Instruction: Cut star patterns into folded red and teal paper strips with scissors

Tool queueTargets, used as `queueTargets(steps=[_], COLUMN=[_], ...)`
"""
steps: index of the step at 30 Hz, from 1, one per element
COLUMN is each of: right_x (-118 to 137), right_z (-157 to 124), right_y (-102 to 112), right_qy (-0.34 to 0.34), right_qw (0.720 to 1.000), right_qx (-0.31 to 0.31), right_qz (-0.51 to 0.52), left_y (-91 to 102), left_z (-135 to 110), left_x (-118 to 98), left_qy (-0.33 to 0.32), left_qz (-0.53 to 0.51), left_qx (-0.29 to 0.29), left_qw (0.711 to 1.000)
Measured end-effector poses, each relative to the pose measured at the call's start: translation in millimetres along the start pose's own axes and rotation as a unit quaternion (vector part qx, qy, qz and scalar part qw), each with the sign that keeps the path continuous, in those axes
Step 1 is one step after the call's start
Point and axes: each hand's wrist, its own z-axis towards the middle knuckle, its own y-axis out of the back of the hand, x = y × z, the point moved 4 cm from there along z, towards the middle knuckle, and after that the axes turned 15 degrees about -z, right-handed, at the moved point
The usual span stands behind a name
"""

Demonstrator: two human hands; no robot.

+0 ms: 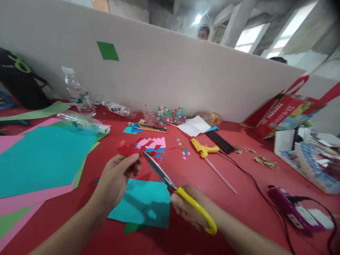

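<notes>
My left hand (119,173) is closed on a piece of red paper (127,148), pinched between thumb and fingers. My right hand (191,209) grips yellow-handled scissors (164,177), whose blades point up and left, the tips close beside the red paper. Whether the blades touch the paper I cannot tell. Under my hands a teal sheet of paper (148,209) lies on the red table (239,226), with green paper (134,227) poking out below it. Just beyond the red paper lies a pink paper piece with a scalloped edge (156,142).
A yellow glue gun (204,148) with a glue stick rests near a black phone (220,141). Large coloured sheets (45,156) and plastic bottles (79,95) occupy the left. Star confetti (170,115) sits by the white partition (170,71). A purple power strip (294,209) lies right.
</notes>
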Motion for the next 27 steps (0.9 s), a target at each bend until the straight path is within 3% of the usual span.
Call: queueTargets(steps=[10,19,27], right_x=[-8.0,-5.2,-11.0], right_z=[6.6,3.6,-0.3], right_y=[-3.5,-1.9,6.7], right_qy=[0.029,0.03,0.023], right_qw=[0.999,0.999,1.0], right_qx=[-0.013,-0.023,-0.002], right_qz=[0.023,0.026,-0.013], left_y=[-3.0,-4.4,-6.9], left_z=[-0.8,2.1,1.2], left_x=[-1.5,-1.0,-12.2], left_qy=[-0.04,-0.023,-0.111], left_qz=[0.054,0.006,0.179], left_qx=[0.039,0.037,0.091], left_qw=[0.997,0.999,0.973])
